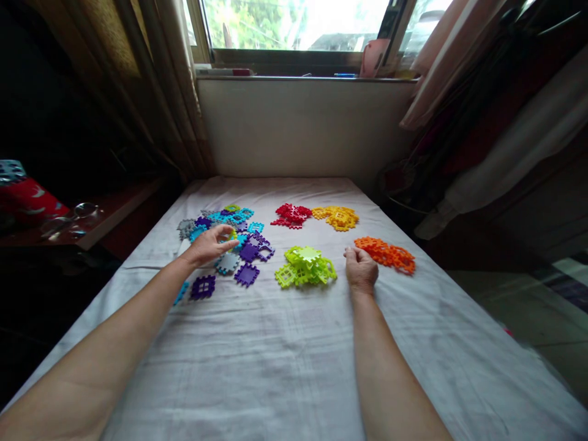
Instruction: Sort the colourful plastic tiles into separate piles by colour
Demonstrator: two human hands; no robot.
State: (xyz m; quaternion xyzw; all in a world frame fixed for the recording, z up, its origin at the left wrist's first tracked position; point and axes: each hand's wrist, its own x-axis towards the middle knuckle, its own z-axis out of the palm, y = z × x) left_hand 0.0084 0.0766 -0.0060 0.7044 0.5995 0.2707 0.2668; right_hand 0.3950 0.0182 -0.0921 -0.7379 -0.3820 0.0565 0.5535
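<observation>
My left hand (209,245) reaches into a mixed pile of blue, purple and grey plastic grid tiles (239,236), fingers curled in a pinch over a lime-green piece at its fingertips. My right hand (361,268) rests in a loose fist on the white sheet (275,355), between the lime-green tile pile (305,265) and the orange tile pile (388,253). Nothing shows inside the right fist. A red pile (290,215) and a yellow pile (337,217) lie farther back. A lone purple tile (203,286) sits beside my left forearm.
The sheet-covered surface ends at a white wall under a window sill (303,76). Curtains hang at both sides. A dark side table (87,223) with glasses stands at the left. The floor drops away at the right edge.
</observation>
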